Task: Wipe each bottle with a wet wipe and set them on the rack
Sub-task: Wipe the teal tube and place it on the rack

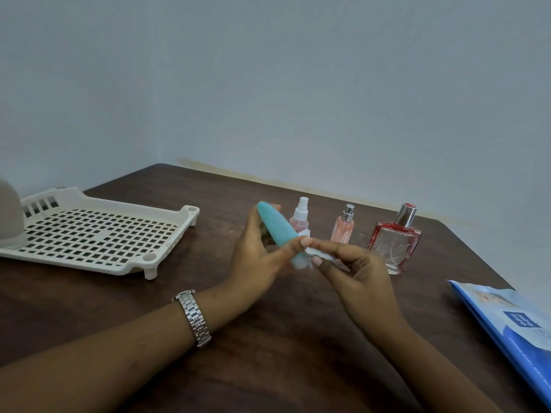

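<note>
My left hand (pixel 256 257) grips a slim teal bottle (pixel 277 229), tilted with its top toward the far left. My right hand (pixel 354 269) pinches a crumpled white wet wipe (pixel 310 256) against the bottle's lower end. Behind the hands stand a small clear spray bottle (pixel 299 219) with pink contents, a slim pink perfume bottle (pixel 343 226) and a square red-edged glass perfume bottle (pixel 393 242). The cream plastic rack (pixel 98 234) lies on the table at the left, with a pale rounded object (pixel 10 216) on its left end.
A blue wet-wipe pack (pixel 512 326) lies at the right edge of the dark wooden table (pixel 268 353). The table meets a pale wall at its far side. A metal watch (pixel 195 318) sits on my left wrist.
</note>
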Motion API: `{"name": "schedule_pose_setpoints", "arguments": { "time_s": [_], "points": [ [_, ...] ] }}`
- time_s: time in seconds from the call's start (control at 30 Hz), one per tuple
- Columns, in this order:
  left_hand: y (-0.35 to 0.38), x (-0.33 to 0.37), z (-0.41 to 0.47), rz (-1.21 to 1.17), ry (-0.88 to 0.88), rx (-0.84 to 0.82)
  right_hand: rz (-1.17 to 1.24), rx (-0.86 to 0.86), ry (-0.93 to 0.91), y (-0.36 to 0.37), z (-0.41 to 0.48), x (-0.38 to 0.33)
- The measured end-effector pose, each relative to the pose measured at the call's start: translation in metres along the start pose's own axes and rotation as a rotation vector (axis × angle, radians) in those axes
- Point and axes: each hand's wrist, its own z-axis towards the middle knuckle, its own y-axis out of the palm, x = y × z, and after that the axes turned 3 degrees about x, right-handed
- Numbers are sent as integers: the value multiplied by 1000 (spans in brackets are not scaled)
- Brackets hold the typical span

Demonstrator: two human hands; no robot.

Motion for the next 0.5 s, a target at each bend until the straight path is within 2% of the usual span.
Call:
{"name": "schedule_pose_setpoints", "arguments": {
  "time_s": [0.23,0.37,0.5],
  "points": [
    [3,-5,-5,-34,-84,-137,217,27,6,5,-4,-2],
    [6,-4,-12,44,-126,-266,220,76,-7,3,-1,-3],
    [11,-1,-16,19,-171,-347,281,73,-9,-2,1,-3]
  ]
}}
